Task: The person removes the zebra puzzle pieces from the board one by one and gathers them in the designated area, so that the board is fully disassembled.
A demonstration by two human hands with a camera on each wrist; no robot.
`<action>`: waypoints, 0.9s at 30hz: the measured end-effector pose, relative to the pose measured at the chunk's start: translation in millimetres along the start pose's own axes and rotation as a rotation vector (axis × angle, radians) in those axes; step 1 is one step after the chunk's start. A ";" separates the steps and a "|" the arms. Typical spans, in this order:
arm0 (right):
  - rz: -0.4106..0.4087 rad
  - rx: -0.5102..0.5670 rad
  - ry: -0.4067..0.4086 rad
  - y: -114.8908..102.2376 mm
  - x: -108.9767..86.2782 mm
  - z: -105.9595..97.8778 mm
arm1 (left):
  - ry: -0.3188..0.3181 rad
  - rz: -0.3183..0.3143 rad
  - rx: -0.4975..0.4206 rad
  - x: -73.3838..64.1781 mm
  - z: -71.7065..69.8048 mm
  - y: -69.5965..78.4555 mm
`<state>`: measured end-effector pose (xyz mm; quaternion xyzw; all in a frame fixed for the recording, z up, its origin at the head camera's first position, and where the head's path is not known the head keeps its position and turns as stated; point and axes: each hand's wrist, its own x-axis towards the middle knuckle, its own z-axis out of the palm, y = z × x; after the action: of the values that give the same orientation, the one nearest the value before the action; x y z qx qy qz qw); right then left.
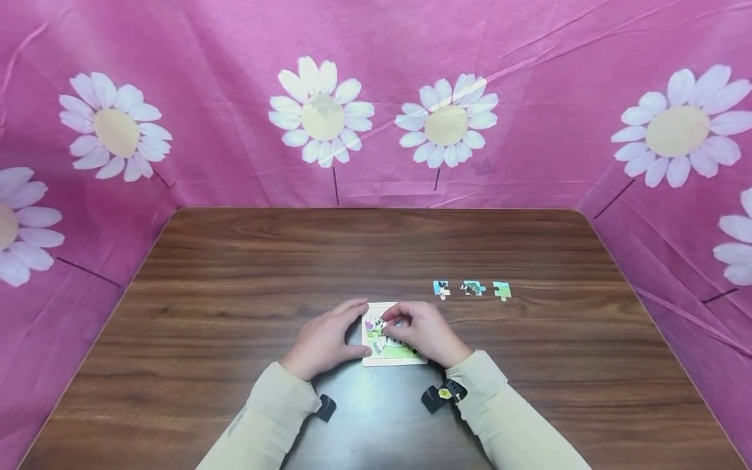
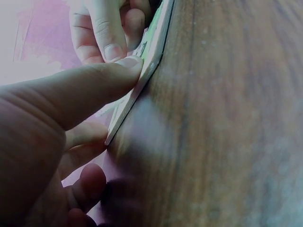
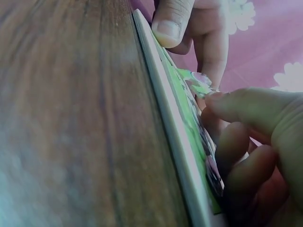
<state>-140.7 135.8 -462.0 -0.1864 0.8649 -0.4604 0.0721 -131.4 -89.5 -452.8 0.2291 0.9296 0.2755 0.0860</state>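
Observation:
A small jigsaw puzzle board [image 1: 383,363] with a pale rim lies on the table, its picture green with black-and-white shapes. My left hand [image 1: 323,341] holds the board by its left side, thumb at the near corner and forefinger at the far one. Over the board, my right hand [image 1: 427,331] pinches a jigsaw piece [image 3: 195,81] between thumb and fingers. That piece is tilted up from the picture in the right wrist view. Part of the board's right side is hidden under the right hand.
Three loose jigsaw pieces lie in a row beyond the board to the right: a left one [image 1: 440,288], a middle one [image 1: 472,288] and a green-and-blue one [image 1: 502,290]. The brown wooden table [image 1: 247,261] meets a pink flowered cloth [image 1: 376,183] at its back and sides.

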 end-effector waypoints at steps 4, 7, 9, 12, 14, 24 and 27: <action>0.006 -0.037 0.014 -1.4 -2.1 -0.7 | -0.008 0.001 0.005 1.2 1.1 0.4; -0.013 -0.061 0.016 -1.3 -3.3 -0.7 | -0.013 0.000 0.005 1.5 1.7 0.7; -0.033 -0.072 0.016 0.3 -3.8 -0.8 | -0.016 -0.001 0.007 1.8 1.8 0.9; -0.057 -0.123 0.018 0.2 -4.2 -2.6 | -0.018 -0.004 0.008 2.0 1.7 1.0; -0.068 -0.165 0.016 0.6 -4.7 -5.3 | -0.018 -0.006 0.010 2.3 1.5 1.2; -0.083 -0.222 0.003 14.9 -12.0 -26.4 | -0.021 -0.005 0.024 2.2 0.0 1.4; -0.065 -0.201 0.010 20.2 -15.0 -31.8 | -0.015 -0.005 0.035 2.2 0.2 0.2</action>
<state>-141.5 176.4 -461.4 -0.2183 0.9007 -0.3741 0.0340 -133.2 -88.2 -452.9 0.2304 0.9342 0.2572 0.0898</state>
